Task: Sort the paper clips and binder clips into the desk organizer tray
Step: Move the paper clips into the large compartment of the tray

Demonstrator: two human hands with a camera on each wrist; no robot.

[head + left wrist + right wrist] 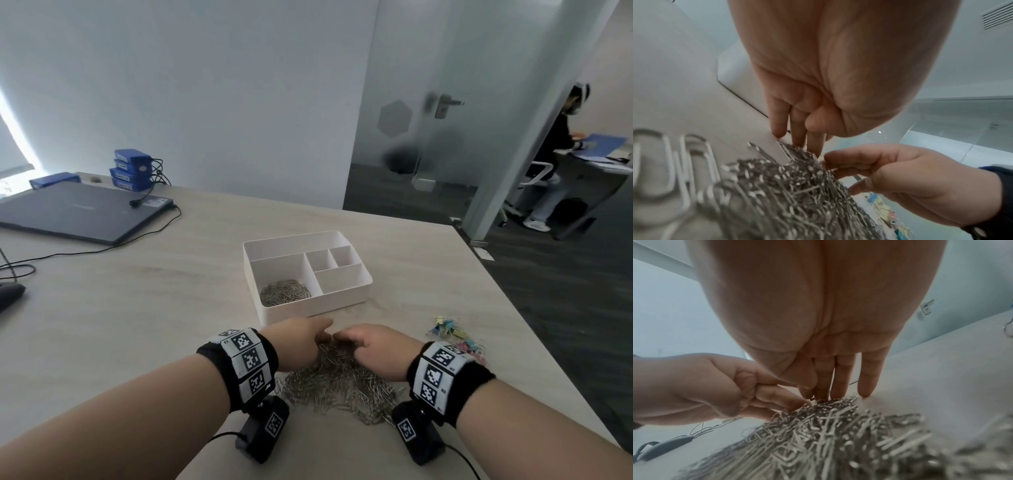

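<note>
A big heap of silver paper clips (339,380) (787,186) (828,434) lies on the table in front of me. Both hands meet at its far edge. My left hand (322,330) (803,139) (797,402) has its fingertips dug into the clips, thumb tucked close. My right hand (342,337) (830,164) (830,394) touches the heap with fairly straight fingers. Neither hand has clips lifted clear. Just beyond stands the white organizer tray (308,308) (735,73), with some paper clips (284,296) in its large left compartment. Pastel binder clips (452,337) (884,209) lie to the right.
A closed laptop (78,212) with cables (85,253) and stacked blue boxes (130,168) sit at the far left. A dark mouse (10,294) is at the left edge. The table's right edge (513,308) runs close to the binder clips. A person (555,154) sits beyond the glass door.
</note>
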